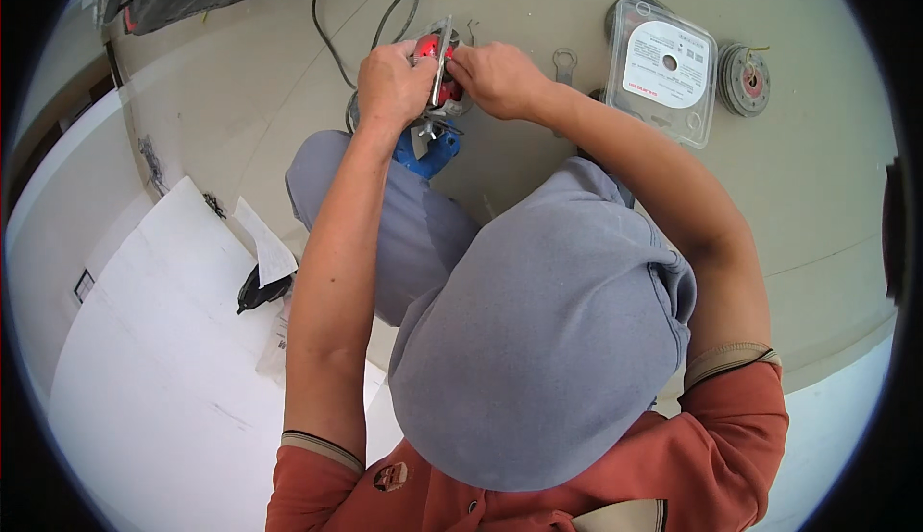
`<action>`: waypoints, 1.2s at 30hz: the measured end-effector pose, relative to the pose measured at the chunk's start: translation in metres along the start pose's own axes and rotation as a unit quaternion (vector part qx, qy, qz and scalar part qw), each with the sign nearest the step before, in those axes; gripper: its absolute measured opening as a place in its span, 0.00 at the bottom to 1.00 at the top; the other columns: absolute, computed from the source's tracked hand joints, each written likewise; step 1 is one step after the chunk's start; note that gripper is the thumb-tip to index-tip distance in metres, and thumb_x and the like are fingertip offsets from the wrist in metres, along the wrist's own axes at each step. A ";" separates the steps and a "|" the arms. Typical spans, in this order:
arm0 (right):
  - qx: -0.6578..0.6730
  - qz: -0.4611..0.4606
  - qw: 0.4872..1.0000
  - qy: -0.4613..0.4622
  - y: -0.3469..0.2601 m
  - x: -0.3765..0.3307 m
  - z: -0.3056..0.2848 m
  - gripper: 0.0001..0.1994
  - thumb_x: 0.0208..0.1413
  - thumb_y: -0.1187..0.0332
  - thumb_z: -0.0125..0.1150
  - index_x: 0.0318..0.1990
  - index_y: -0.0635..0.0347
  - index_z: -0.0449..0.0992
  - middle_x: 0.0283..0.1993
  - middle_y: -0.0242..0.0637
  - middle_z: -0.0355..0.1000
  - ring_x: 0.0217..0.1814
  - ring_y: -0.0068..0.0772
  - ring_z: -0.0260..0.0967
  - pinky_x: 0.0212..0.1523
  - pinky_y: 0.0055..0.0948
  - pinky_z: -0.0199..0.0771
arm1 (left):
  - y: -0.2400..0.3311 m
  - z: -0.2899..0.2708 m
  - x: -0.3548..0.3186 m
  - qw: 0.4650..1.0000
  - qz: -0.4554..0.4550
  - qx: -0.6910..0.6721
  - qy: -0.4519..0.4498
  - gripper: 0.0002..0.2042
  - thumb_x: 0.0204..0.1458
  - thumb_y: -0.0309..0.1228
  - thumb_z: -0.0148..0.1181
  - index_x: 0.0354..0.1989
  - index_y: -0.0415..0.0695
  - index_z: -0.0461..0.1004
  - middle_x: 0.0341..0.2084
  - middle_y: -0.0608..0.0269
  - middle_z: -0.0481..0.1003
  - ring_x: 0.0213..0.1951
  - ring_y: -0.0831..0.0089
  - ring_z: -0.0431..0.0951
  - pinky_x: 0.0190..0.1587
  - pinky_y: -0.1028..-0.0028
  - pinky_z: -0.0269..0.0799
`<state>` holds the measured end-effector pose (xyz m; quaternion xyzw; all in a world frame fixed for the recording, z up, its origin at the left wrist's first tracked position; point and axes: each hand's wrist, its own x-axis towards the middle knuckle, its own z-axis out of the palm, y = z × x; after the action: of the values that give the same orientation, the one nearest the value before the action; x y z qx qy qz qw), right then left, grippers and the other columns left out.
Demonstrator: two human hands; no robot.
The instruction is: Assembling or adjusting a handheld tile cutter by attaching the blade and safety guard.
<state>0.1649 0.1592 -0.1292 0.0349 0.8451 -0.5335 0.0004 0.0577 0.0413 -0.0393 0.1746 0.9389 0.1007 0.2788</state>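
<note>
In head view, find power tool (448,96) just beyond left knee (317,167). Note left hand (392,82) curled closed on its plate (440,66), right hand (498,76) pinched on the opposite side, exact part hidden. Read as apparently adjusting fittings; next, likely hold plate steady while working right fingers.

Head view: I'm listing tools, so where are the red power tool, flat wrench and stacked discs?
Red power tool (449,93), head view: on its red housing.
Flat wrench (563,73), head view: on its shank.
Stacked discs (745,82), head view: on the top disc's face.
</note>
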 end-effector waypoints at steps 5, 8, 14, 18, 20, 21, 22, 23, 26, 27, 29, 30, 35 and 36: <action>-0.008 0.029 0.999 -0.030 0.001 -0.002 0.001 0.15 0.67 0.58 0.50 0.38 0.62 0.75 0.36 0.51 0.76 0.41 0.59 0.74 0.43 0.53 0.73 | -0.003 0.004 -0.004 1.000 0.007 0.010 0.024 0.15 0.46 0.37 0.58 0.36 0.41 0.83 0.26 0.41 0.79 0.32 0.45 0.80 0.39 0.56 0.75; -0.006 -0.001 1.000 -0.006 0.000 -0.002 -0.001 0.18 0.67 0.56 0.49 0.37 0.63 0.76 0.36 0.52 0.77 0.41 0.60 0.74 0.44 0.54 0.73 | 0.000 0.005 0.000 1.000 -0.008 0.012 0.015 0.15 0.46 0.38 0.58 0.36 0.42 0.83 0.26 0.41 0.79 0.32 0.45 0.80 0.40 0.55 0.75; 0.006 0.059 0.995 -0.083 -0.003 0.004 -0.008 0.17 0.67 0.57 0.50 0.36 0.63 0.76 0.35 0.55 0.76 0.41 0.61 0.74 0.44 0.55 0.72 | -0.003 0.005 -0.004 0.999 0.010 0.003 0.040 0.15 0.47 0.38 0.58 0.35 0.40 0.83 0.26 0.41 0.79 0.32 0.45 0.80 0.40 0.55 0.75; 0.024 0.009 0.999 0.019 0.003 -0.001 -0.001 0.18 0.67 0.57 0.50 0.34 0.64 0.76 0.33 0.55 0.76 0.40 0.62 0.73 0.44 0.56 0.71 | 0.001 0.006 -0.003 1.000 0.005 0.010 0.024 0.15 0.46 0.38 0.58 0.35 0.39 0.83 0.26 0.41 0.79 0.32 0.45 0.80 0.40 0.56 0.75; 0.022 0.089 0.988 -0.123 0.005 0.006 -0.005 0.15 0.66 0.60 0.51 0.37 0.63 0.75 0.36 0.53 0.76 0.41 0.61 0.73 0.43 0.55 0.72 | 0.002 0.005 -0.003 1.000 -0.003 -0.001 0.030 0.15 0.46 0.38 0.59 0.34 0.39 0.83 0.26 0.41 0.79 0.32 0.45 0.80 0.39 0.56 0.75; 0.021 0.088 0.988 -0.122 0.004 0.006 -0.006 0.15 0.66 0.60 0.51 0.37 0.63 0.75 0.36 0.53 0.76 0.41 0.61 0.73 0.43 0.55 0.72 | 0.002 0.005 -0.003 0.999 -0.003 -0.001 0.032 0.15 0.46 0.38 0.59 0.34 0.39 0.83 0.26 0.41 0.79 0.32 0.45 0.80 0.39 0.56 0.75; 0.012 0.071 0.991 -0.111 0.002 0.003 -0.003 0.13 0.66 0.61 0.52 0.38 0.63 0.74 0.37 0.52 0.76 0.42 0.61 0.73 0.43 0.55 0.72 | 0.000 0.004 -0.005 0.999 0.003 -0.004 0.035 0.15 0.46 0.38 0.59 0.34 0.39 0.82 0.25 0.41 0.79 0.32 0.45 0.80 0.39 0.56 0.75; 0.004 0.054 0.993 -0.100 0.001 0.001 -0.002 0.12 0.65 0.62 0.52 0.39 0.63 0.73 0.38 0.51 0.75 0.42 0.61 0.73 0.43 0.55 0.73 | -0.001 0.004 -0.006 0.999 0.008 -0.006 0.037 0.15 0.46 0.38 0.59 0.33 0.38 0.82 0.25 0.42 0.78 0.31 0.45 0.80 0.39 0.55 0.74; -0.001 -0.006 1.000 -0.031 0.004 -0.004 -0.006 0.12 0.65 0.62 0.52 0.40 0.63 0.72 0.37 0.50 0.75 0.41 0.61 0.73 0.43 0.55 0.72 | -0.002 0.005 -0.002 0.999 0.008 0.016 0.037 0.15 0.46 0.37 0.59 0.35 0.39 0.82 0.26 0.41 0.79 0.32 0.45 0.80 0.39 0.56 0.75; 0.000 -0.007 0.999 -0.033 0.003 -0.005 -0.005 0.12 0.65 0.62 0.52 0.40 0.63 0.72 0.37 0.50 0.75 0.41 0.61 0.73 0.43 0.55 0.72 | -0.003 0.005 -0.004 0.999 0.005 0.017 0.036 0.15 0.46 0.37 0.59 0.35 0.39 0.82 0.26 0.41 0.79 0.32 0.45 0.80 0.39 0.56 0.75; -0.003 -0.027 0.999 -0.026 0.008 -0.001 -0.004 0.13 0.66 0.61 0.52 0.39 0.63 0.72 0.34 0.50 0.75 0.40 0.61 0.73 0.43 0.55 0.72 | 0.000 0.004 -0.001 1.000 -0.005 0.008 0.029 0.16 0.46 0.37 0.58 0.37 0.40 0.83 0.26 0.41 0.79 0.32 0.46 0.81 0.40 0.56 0.75; -0.004 -0.028 0.999 -0.026 0.009 0.000 -0.003 0.13 0.66 0.61 0.52 0.39 0.63 0.72 0.34 0.50 0.75 0.40 0.61 0.73 0.43 0.55 0.72 | 0.001 0.004 -0.001 0.999 -0.005 0.007 0.031 0.16 0.46 0.37 0.58 0.37 0.40 0.83 0.26 0.41 0.79 0.32 0.46 0.81 0.40 0.56 0.75; 0.205 0.174 0.952 -0.150 0.011 0.011 0.000 0.14 0.65 0.59 0.54 0.37 0.63 0.74 0.35 0.52 0.76 0.40 0.60 0.73 0.42 0.53 0.71 | -0.001 0.004 -0.004 1.000 0.005 -0.007 0.019 0.16 0.47 0.38 0.58 0.38 0.40 0.83 0.27 0.40 0.79 0.33 0.45 0.81 0.42 0.57 0.76; 0.204 0.174 0.952 -0.151 0.011 0.011 -0.001 0.14 0.65 0.59 0.54 0.37 0.63 0.74 0.35 0.52 0.76 0.40 0.60 0.73 0.42 0.53 0.71 | -0.001 0.005 -0.003 1.000 0.004 -0.008 0.019 0.16 0.47 0.38 0.58 0.38 0.40 0.83 0.27 0.40 0.79 0.33 0.45 0.81 0.42 0.57 0.76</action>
<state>0.1542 0.1657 -0.1386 0.0999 0.6890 -0.6854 0.2133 0.0627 0.0394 -0.0416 0.1743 0.9426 0.1124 0.2618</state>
